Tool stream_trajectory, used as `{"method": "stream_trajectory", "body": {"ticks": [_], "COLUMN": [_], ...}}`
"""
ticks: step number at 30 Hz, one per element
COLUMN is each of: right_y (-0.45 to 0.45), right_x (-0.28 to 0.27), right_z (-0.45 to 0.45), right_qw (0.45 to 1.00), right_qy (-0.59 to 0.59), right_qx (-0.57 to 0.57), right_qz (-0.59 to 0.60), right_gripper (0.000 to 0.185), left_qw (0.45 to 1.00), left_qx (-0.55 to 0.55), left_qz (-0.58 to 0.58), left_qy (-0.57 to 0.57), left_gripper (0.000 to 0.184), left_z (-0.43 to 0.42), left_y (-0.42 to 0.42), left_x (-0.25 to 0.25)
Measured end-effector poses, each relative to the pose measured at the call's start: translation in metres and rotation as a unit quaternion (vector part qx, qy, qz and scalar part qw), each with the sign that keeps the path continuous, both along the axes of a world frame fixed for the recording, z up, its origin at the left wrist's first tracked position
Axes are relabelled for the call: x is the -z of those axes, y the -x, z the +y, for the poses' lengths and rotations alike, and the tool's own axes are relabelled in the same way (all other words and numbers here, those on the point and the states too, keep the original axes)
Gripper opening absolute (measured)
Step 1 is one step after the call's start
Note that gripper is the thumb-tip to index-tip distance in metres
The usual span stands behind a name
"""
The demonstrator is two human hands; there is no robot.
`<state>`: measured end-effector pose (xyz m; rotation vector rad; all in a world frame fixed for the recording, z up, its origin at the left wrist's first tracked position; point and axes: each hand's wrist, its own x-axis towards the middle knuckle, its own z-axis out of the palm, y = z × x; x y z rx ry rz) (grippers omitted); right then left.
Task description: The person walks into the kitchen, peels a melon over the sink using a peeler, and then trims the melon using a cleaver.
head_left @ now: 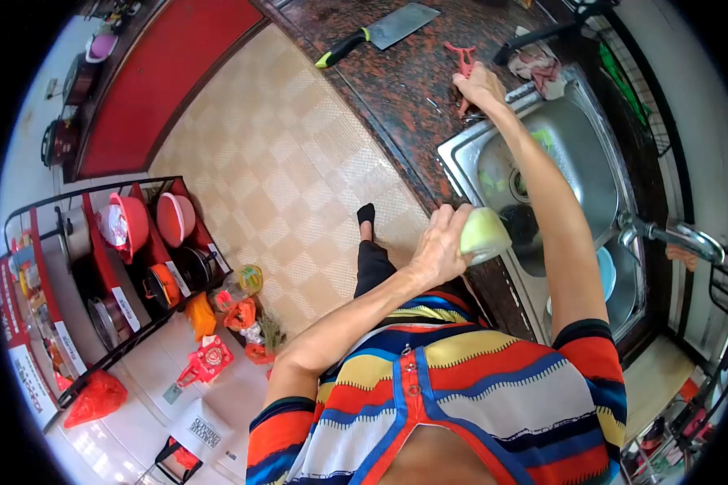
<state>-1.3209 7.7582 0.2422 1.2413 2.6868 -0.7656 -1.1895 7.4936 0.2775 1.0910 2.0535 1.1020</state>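
My left hand (442,245) is closed round a pale green, peeled-looking vegetable (484,235) near the counter's front edge, beside the sink. Stretched over the dark speckled counter (412,97), my right hand (481,86) has its fingers wrapped round a red peeler (463,61) whose head points away from me. Under my right forearm lies the steel sink (570,129), with green scraps near its drain. A cleaver (400,26) with a black and green handle rests at the counter's far end.
A crumpled cloth (535,66) lies behind the sink. The faucet (675,238) juts over the basins, and a light blue bowl (605,275) sits in the nearer one. A rack (125,323) with pots and red basins stands on the floor at left.
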Motion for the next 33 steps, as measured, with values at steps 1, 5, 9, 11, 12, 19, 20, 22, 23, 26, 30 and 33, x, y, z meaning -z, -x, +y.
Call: {"method": "stream_trajectory", "body": {"ticks": [1, 5, 9, 11, 12, 19, 20, 22, 23, 26, 30, 33], "right_y": [0.005, 0.031, 0.044, 0.047, 0.046, 0.102, 0.122, 0.150, 0.156, 0.168, 0.149, 0.130], "right_x": [0.004, 0.020, 0.006, 0.005, 0.006, -0.004, 0.011, 0.017, 0.007, 0.020, 0.021, 0.021], "right_z": [0.003, 0.007, 0.002, 0.006, 0.006, -0.074, -0.084, -0.104, -0.111, -0.119, -0.122, -0.108], "right_qw": [1.000, 0.997, 0.990, 0.987, 0.983, 0.955, 0.961, 0.976, 0.983, 0.986, 0.989, 0.986], "right_qy": [0.001, -0.065, -0.077, -0.069, -0.126, -0.100, -0.056, -0.011, 0.028, 0.005, 0.013, 0.013], "right_qx": [0.011, 0.018, 0.077, 0.096, 0.070, -0.239, -0.227, -0.186, -0.168, -0.148, -0.120, -0.145], "right_qz": [0.007, -0.040, -0.093, -0.105, -0.118, 0.145, 0.149, 0.111, 0.068, 0.072, 0.081, 0.085], "right_gripper": [0.055, 0.056, 0.060, 0.063, 0.063, 0.056, 0.055, 0.061, 0.060, 0.062, 0.060, 0.040], "left_qw": [1.000, 0.995, 0.993, 0.993, 0.993, 0.996, 0.997, 0.998, 0.998, 0.995, 0.996, 0.997], "left_qx": [-0.004, -0.038, -0.039, -0.035, -0.036, 0.010, 0.020, 0.010, -0.009, 0.024, 0.019, 0.019], "left_qz": [-0.019, -0.087, -0.097, -0.102, -0.095, -0.079, -0.077, -0.053, -0.028, 0.014, -0.019, -0.037], "left_qy": [-0.007, -0.012, -0.048, -0.048, -0.055, -0.038, -0.020, -0.041, -0.063, -0.096, -0.082, -0.058], "left_gripper": [0.074, 0.070, 0.064, 0.062, 0.063, 0.066, 0.065, 0.064, 0.063, 0.063, 0.061, 0.059], "left_z": [0.000, -0.003, -0.009, -0.011, -0.010, -0.006, -0.005, -0.005, -0.006, -0.005, -0.011, -0.010], "left_y": [0.003, 0.014, 0.021, 0.022, 0.021, 0.019, 0.020, 0.016, 0.014, 0.002, 0.011, 0.009], "left_x": [0.005, 0.016, 0.016, 0.017, 0.017, 0.008, 0.006, 0.008, 0.009, 0.041, 0.018, 0.017]}}
